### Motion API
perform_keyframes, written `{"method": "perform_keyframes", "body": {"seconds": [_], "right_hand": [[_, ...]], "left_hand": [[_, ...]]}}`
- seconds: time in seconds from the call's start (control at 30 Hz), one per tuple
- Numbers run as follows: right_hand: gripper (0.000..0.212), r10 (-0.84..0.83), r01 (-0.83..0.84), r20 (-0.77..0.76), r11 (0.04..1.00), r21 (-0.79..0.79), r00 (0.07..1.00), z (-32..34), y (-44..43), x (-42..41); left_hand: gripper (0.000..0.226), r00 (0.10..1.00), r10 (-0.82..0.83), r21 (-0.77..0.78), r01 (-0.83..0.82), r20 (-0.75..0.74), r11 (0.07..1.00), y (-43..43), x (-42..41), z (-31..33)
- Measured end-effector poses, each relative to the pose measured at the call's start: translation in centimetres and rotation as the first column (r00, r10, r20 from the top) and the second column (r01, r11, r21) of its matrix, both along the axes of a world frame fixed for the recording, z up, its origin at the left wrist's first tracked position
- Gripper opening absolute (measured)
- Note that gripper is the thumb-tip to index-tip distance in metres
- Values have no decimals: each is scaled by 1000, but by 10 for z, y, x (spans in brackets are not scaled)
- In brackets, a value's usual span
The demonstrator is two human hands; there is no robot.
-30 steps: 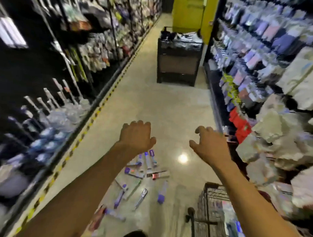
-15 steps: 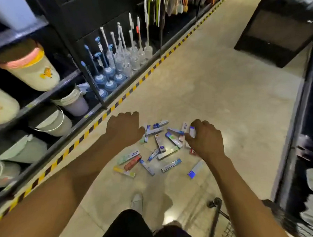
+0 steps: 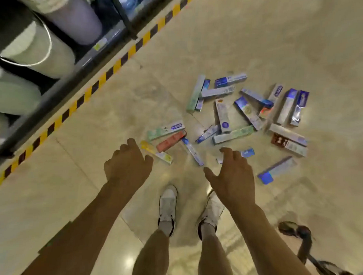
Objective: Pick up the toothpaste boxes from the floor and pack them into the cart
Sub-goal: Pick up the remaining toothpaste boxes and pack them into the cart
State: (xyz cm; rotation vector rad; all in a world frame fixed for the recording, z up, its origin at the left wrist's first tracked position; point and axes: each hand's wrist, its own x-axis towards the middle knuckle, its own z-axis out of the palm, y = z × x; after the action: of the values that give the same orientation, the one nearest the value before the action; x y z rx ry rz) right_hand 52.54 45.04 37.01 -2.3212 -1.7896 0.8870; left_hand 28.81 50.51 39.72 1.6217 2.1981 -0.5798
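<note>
Your floor [image 3: 283,38] is glossy beige stone-look tile with thin grout lines. There's a ceiling-light glare spot [image 3: 129,263] near the bottom edge. Yellow-black hazard tape [image 3: 117,65] runs diagonally along the foot of the dark shelving unit [image 3: 61,88] on your left. The low shelf holds plastic buckets, a lavender bucket [image 3: 77,18] and a pale green bucket [image 3: 45,56] beside it. A price label [image 3: 100,45] sits on the shelf lip. The shelf contents are motion-blurred.
</note>
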Motion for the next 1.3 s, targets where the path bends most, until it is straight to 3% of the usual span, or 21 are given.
{"method": "perform_keyframes", "body": {"seconds": [0.3, 0.47, 0.6, 0.83, 0.97, 1.13, 1.3], "right_hand": [[72, 51, -51, 9, 998, -21, 999, -258, 11, -46], [66, 64, -62, 29, 996, -58, 998, -362, 10, -57], [64, 72, -71, 31, 997, -34, 997, -426, 11, -68], [68, 24, -22, 89, 999, -26, 996, -504, 16, -82], [60, 19, -15, 85, 999, -51, 996, -528, 21, -82], [36, 33, -30, 108, 999, -28, 994, -543, 26, -81], [33, 5, -4, 121, 1000, -10, 993, -530, 20, -79]], "left_hand": [[50, 985, 158, -56, -154, 64, 986, -26, -21, -273], [60, 967, 246, -86, -240, 64, 967, -16, -37, -386], [75, 903, 416, -82, -409, 105, 909, -11, -52, -453], [120, 738, 598, -30, -622, 314, 783, -9, -31, -525], [115, 682, 634, 81, -701, 363, 708, -10, -29, -549], [107, 676, 651, 158, -726, 346, 670, -14, -45, -557], [99, 626, 687, 117, -765, 371, 633, -17, -75, -554]]}}
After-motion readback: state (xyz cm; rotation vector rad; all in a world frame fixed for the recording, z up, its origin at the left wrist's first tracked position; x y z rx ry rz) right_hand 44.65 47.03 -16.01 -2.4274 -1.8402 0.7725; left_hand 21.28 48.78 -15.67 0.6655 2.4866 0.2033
